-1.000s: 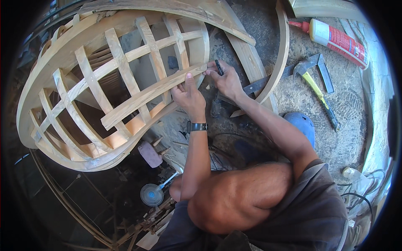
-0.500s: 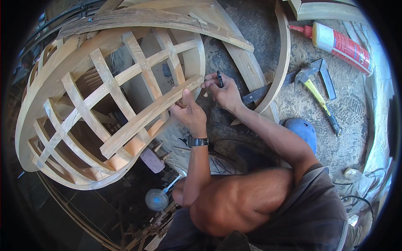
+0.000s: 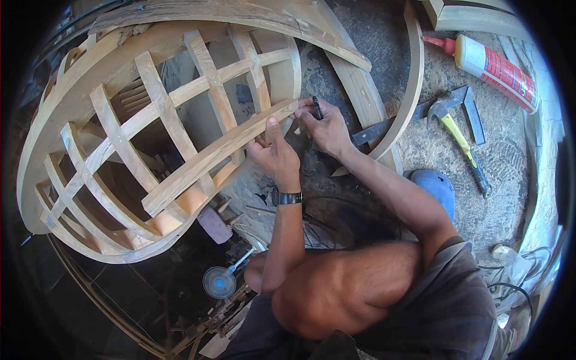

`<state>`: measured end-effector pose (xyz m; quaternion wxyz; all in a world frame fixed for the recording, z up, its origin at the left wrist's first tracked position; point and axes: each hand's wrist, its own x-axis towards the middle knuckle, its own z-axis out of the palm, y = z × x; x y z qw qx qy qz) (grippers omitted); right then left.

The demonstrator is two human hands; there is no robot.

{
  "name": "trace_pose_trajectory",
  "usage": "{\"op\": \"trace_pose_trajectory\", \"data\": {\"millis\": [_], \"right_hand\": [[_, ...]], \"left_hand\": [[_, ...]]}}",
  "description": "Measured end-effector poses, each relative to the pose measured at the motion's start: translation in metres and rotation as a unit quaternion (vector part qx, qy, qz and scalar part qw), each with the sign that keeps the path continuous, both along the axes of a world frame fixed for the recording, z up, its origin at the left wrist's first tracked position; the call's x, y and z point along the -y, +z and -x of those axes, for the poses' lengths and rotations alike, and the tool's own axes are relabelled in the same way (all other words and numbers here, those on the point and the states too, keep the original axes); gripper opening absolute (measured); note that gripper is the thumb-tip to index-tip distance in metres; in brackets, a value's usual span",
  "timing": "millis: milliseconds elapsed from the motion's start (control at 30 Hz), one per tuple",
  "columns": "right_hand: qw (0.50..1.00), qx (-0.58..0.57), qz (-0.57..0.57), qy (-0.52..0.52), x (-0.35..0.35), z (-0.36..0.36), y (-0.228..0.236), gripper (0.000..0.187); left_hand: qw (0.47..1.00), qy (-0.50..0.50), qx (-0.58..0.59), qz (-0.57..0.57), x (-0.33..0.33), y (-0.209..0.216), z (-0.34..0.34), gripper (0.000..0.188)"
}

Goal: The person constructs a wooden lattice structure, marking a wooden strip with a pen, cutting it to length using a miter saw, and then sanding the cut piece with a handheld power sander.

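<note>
My left hand [image 3: 278, 157] is closed around a pale wooden strip [image 3: 219, 151], its thumb pressed on the face near the far right end. The strip lies slantwise across a curved wooden lattice frame [image 3: 117, 141], over its crossing slats. In my right hand [image 3: 329, 129] there is a slim black pen [image 3: 317, 108], held upright between the fingers. The right fingertips touch the end of the strip. A watch [image 3: 287, 197] sits on my left wrist.
Right of my hands lie a claw hammer [image 3: 461, 141] with a yellow and black handle, a metal square [image 3: 476, 123] and a red and white glue bottle [image 3: 497, 73]. A curved wooden piece [image 3: 414, 75] stands between. A small fan [image 3: 219, 282] is below the frame.
The whole view has shifted slightly. My right fingertips have come from just beside the strip's end onto it. The left hand keeps its hold.
</note>
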<state>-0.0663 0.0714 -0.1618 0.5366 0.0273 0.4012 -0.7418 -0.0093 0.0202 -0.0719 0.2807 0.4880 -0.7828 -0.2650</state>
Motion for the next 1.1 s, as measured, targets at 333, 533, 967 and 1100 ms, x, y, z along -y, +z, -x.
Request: {"op": "trace_pose_trajectory", "data": {"millis": [333, 533, 967, 1100], "right_hand": [[0.978, 0.197, 0.067, -0.021, 0.006, 0.005, 0.004, 0.017], [0.956, 0.266, 0.099, -0.074, 0.007, -0.008, 0.003, 0.021], [0.978, 0.196, 0.050, -0.049, 0.002, -0.001, -0.004, 0.018], [0.984, 0.170, 0.041, -0.037, 0.008, 0.001, -0.002, 0.018]], "left_hand": [[0.997, -0.033, -0.035, -0.067, -0.001, 0.012, -0.010, 0.052], [0.999, -0.004, 0.042, -0.025, -0.011, 0.015, 0.001, 0.052], [0.988, 0.034, 0.147, 0.019, -0.003, 0.020, 0.021, 0.045], [0.992, 0.062, 0.100, 0.048, -0.005, 0.015, 0.030, 0.038]]}}
